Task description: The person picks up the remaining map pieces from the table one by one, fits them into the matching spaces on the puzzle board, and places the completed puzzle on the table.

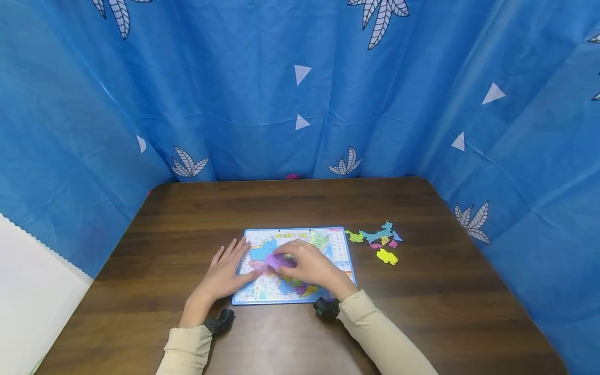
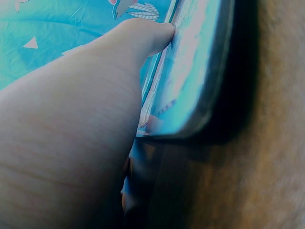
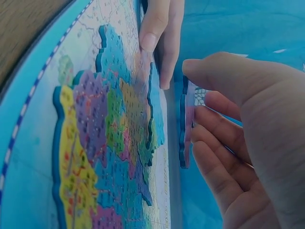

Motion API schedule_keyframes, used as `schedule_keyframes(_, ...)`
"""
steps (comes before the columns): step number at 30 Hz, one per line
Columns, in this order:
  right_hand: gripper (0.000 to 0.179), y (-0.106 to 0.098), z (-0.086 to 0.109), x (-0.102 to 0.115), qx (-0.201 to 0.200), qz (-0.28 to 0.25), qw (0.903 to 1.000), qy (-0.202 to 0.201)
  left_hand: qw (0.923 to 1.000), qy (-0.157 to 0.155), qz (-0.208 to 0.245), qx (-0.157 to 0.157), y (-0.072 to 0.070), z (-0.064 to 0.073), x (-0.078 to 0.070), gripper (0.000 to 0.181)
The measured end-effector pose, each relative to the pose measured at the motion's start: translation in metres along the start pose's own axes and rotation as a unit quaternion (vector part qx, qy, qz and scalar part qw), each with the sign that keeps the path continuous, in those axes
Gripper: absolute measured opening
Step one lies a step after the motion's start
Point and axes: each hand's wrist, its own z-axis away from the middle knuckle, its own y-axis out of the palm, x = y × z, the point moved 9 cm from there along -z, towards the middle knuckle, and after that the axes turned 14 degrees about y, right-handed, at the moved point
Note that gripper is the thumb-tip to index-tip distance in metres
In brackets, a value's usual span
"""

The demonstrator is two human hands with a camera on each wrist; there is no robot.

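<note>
A map puzzle board (image 1: 244, 298) with a blue border lies on the table, several coloured map pieces set on its face. With thumb and fingertips my right hand (image 1: 313, 266) pinches a purple puzzle piece (image 1: 277, 261) over the middle of the board. The right wrist view shows this piece (image 3: 184, 131) edge-on, apart from the board's surface. My left hand (image 1: 223, 277) rests at the board's left side, fingers extended and thumb reaching onto the map. A blue piece (image 1: 264, 251) sits on the map near both hands.
Right of the board lie loose pieces: a yellow one (image 1: 387, 256), a yellow-green one (image 1: 356, 237), a long blue-teal one (image 1: 376, 236) and small pink ones. A blue curtain (image 1: 262, 104) hangs behind the brown wooden table (image 1: 436, 291). Something white (image 1: 33, 302) stands at the left.
</note>
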Motion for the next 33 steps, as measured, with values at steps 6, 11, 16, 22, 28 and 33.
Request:
schedule_keyframes(6, 0.039, 0.0, 0.001, 0.0, -0.003, 0.0, 1.0, 0.004, 1.0, 0.008, -0.003, -0.004, 0.0, -0.002, -0.002, 0.091)
schedule_keyframes(11, 0.039, 0.002, 0.003, -0.001, 0.0, -0.01, 0.9999, 0.011, 1.0, 0.008, 0.001, 0.005, 0.005, -0.004, -0.004, 0.091)
schedule_keyframes(16, 0.039, 0.007, 0.0, 0.003, 0.002, -0.001, 1.0, 0.003, 1.0, 0.001, 0.002, -0.002, 0.003, 0.0, -0.002, 0.092)
schedule_keyframes(22, 0.039, 0.013, -0.006, 0.01, 0.01, 0.015, 0.9998, -0.004, 0.9999, -0.008, -0.002, -0.005, 0.003, 0.004, 0.004, 0.092)
schedule_keyframes(28, 0.039, 0.014, -0.009, 0.01, 0.007, 0.027, 0.9996, 0.002, 1.0, -0.005, 0.0, -0.008, 0.003, 0.003, 0.004, 0.092)
schedule_keyframes(33, 0.041, 0.017, -0.009, 0.007, 0.011, 0.03, 0.9994, 0.014, 1.0, -0.003, -0.001, -0.002, 0.005, 0.001, 0.004, 0.093)
